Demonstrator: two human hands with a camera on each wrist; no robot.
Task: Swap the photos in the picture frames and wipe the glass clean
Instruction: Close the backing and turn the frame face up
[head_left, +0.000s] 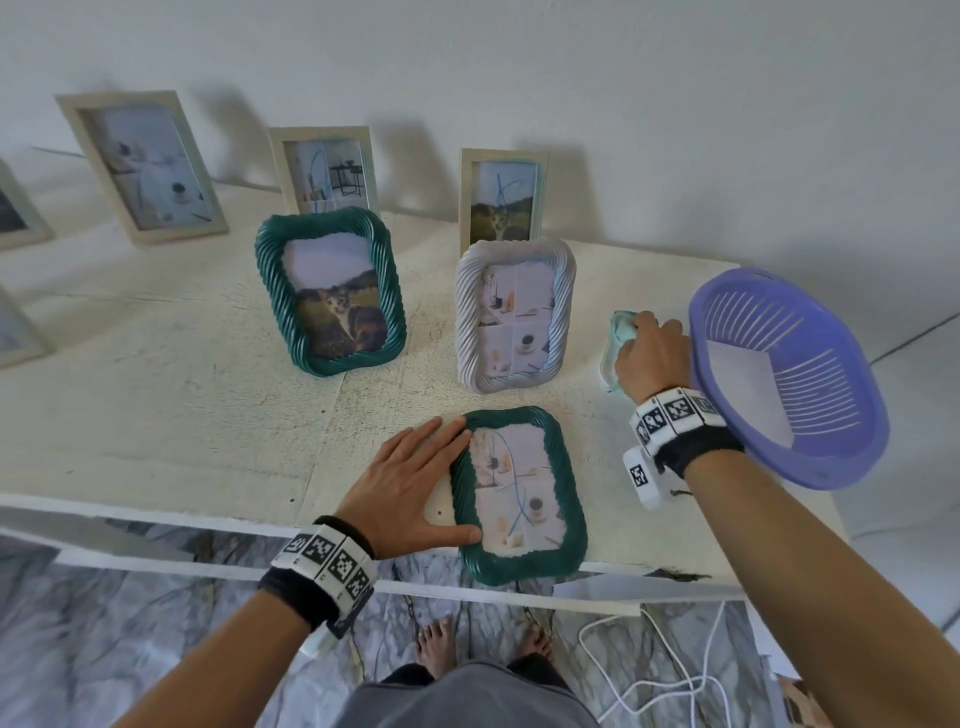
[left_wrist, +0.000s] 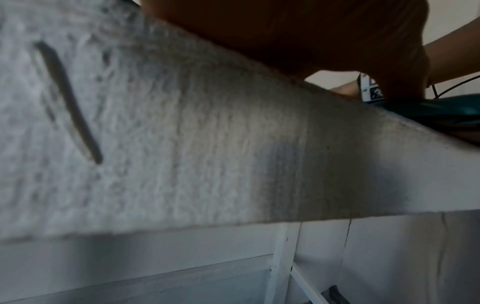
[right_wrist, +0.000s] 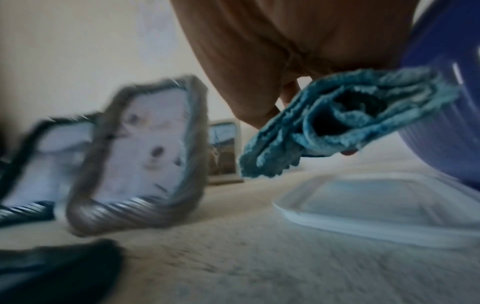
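On the near edge of the white bench (head_left: 156, 374) a dark green frame (head_left: 519, 493) lies face up, its glass crossed by a blue scribble that is not yet wiped. The left hand (head_left: 410, 488) lies flat with straight fingers against the frame's left border, steadying it. Far right, beside a purple basket (head_left: 789, 374), the right hand (head_left: 649, 358) has its grip closed round a teal cloth (right_wrist: 345, 121), just above a clear tray (right_wrist: 376, 207).

Behind, a second green frame (head_left: 332, 291) with a cat photo and a pale frame (head_left: 514, 317) with a collage stand upright, apparently clean. At least 2 wooden frames (head_left: 322, 169) by the wall show blue marks too. My guess: wiping is about to begin here, with several frames left.
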